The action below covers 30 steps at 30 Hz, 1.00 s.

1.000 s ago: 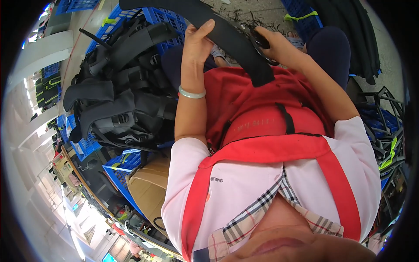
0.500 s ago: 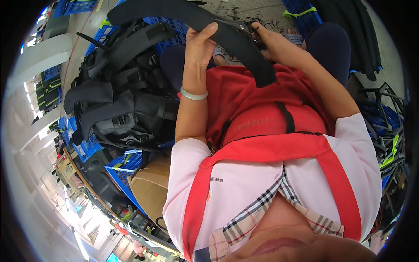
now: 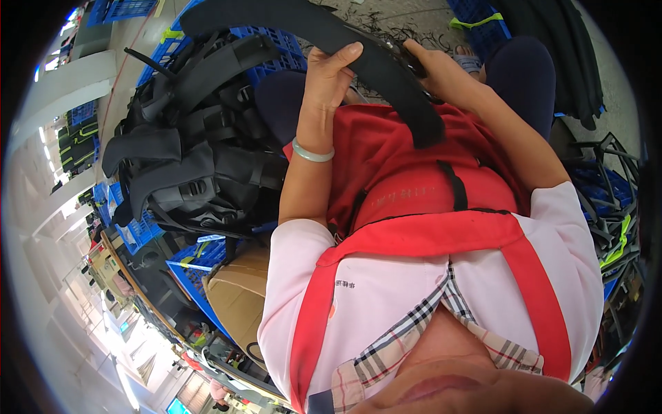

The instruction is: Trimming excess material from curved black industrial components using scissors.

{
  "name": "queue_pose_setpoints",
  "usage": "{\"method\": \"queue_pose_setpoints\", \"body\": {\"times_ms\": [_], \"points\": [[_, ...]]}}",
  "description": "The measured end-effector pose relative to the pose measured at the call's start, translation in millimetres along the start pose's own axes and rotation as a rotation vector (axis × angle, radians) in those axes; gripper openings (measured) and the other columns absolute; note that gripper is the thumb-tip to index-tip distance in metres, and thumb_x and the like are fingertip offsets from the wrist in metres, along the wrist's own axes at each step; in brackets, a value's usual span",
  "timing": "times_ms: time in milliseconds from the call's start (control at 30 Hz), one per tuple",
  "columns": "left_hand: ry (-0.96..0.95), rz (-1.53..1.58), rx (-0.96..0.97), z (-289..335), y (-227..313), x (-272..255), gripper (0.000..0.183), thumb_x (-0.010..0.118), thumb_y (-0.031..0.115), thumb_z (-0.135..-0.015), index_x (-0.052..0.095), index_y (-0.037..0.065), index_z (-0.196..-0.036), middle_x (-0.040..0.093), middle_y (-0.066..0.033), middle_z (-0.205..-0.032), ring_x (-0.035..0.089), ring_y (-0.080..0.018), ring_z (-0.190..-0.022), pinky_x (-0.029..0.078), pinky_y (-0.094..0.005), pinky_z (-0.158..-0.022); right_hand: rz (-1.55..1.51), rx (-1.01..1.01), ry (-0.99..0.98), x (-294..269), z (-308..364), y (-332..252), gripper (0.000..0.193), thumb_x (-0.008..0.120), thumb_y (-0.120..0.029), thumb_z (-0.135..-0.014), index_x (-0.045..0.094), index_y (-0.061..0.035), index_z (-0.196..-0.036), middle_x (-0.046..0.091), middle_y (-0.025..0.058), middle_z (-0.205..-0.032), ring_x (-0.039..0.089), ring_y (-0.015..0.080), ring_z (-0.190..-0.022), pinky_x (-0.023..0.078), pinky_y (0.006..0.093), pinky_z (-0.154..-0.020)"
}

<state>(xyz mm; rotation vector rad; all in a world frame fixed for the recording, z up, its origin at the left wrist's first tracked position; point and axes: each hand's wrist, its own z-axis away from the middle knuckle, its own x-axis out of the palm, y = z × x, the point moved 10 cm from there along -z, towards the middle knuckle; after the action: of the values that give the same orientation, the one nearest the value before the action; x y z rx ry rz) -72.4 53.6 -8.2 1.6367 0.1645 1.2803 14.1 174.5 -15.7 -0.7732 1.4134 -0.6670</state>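
A long, curved black padded strap [image 3: 376,72] stretches from the upper left down to my red apron [image 3: 414,193]. My left hand [image 3: 332,74] grips its near side at mid-length, thumb on top and the other fingers underneath. Against the strap's far edge, my right hand [image 3: 441,72] is closed around a small dark tool with a shiny metal part, which looks like scissors [image 3: 408,58]. The strap partly covers this tool, so its tips are hidden. The strap's lower end hangs free over my lap.
To my left is a heap of black padded straps with buckles [image 3: 200,152], over blue crates. A cardboard box [image 3: 238,293] stands nearer. Dark scraps [image 3: 386,29] litter the floor ahead. Black pieces [image 3: 562,55] hang at the far right, with strapping in a blue crate [image 3: 600,186] below.
Both hands and the strap have shifted slightly right and toward me. My left hand still grips the strap, and my right hand remains closed around the dark tool at its edge.
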Motion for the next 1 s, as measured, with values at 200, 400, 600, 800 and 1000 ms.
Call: {"method": "queue_pose_setpoints", "body": {"times_ms": [200,400,600,800,1000], "points": [[0.004,0.104,0.023,-6.6,26.1,-9.0,0.015,0.066,-0.001,-0.079,0.065,0.006,-0.093,0.066,-0.0055,-0.091,0.064,-0.0189,-0.084,0.052,-0.034,-0.08,-0.032,0.034,-0.01,-4.1,-1.4,-5.3,0.046,0.064,-0.008,-0.077,0.043,-0.0025,-0.118,0.061,0.0255,-0.09,0.059,0.0405,-0.086,0.047,0.0432,-0.07],[-0.002,0.033,0.031,-4.4,19.0,-12.3,0.019,0.068,0.0,-0.079,0.065,0.008,-0.095,0.065,-0.0044,-0.091,0.063,-0.0181,-0.087,0.051,-0.0355,-0.084,-0.109,-0.04,-0.058,3.5,3.3,-1.3,0.058,0.065,-0.011,-0.077,0.034,-0.004,-0.125,0.06,0.0217,-0.09,0.06,0.037,-0.083,0.046,0.0396,-0.069],[0.012,0.02,0.052,-4.4,23.3,-17.3,0.017,0.067,-0.001,-0.079,0.065,0.009,-0.093,0.065,-0.0033,-0.088,0.063,-0.0175,-0.085,0.052,-0.035,-0.082,-0.085,0.157,-0.296,7.7,10.2,-2.8,0.069,0.065,-0.011,-0.073,0.029,-0.0031,-0.131,0.059,0.0198,-0.099,0.059,0.0344,-0.084,0.046,0.0368,-0.074],[-0.022,0.028,0.03,-4.7,12.7,-6.6,0.018,0.066,-0.004,-0.078,0.066,0.008,-0.091,0.066,-0.0038,-0.088,0.063,-0.0174,-0.084,0.052,-0.0327,-0.081,-0.035,0.066,-0.136,3.8,6.2,-5.4,0.074,0.065,-0.008,-0.074,0.025,-0.0036,-0.135,0.059,0.0207,-0.101,0.058,0.0339,-0.09,0.046,0.0375,-0.078],[0.011,0.057,0.021,-4.3,15.6,-10.3,0.019,0.066,-0.005,-0.078,0.066,0.008,-0.092,0.066,-0.0044,-0.09,0.064,-0.0184,-0.084,0.052,-0.0327,-0.081,-0.062,0.068,-0.148,5.2,3.5,-4.0,0.073,0.068,-0.007,-0.075,0.027,-0.002,-0.135,0.057,0.0221,-0.11,0.057,0.0348,-0.101,0.045,0.0369,-0.085]]}}
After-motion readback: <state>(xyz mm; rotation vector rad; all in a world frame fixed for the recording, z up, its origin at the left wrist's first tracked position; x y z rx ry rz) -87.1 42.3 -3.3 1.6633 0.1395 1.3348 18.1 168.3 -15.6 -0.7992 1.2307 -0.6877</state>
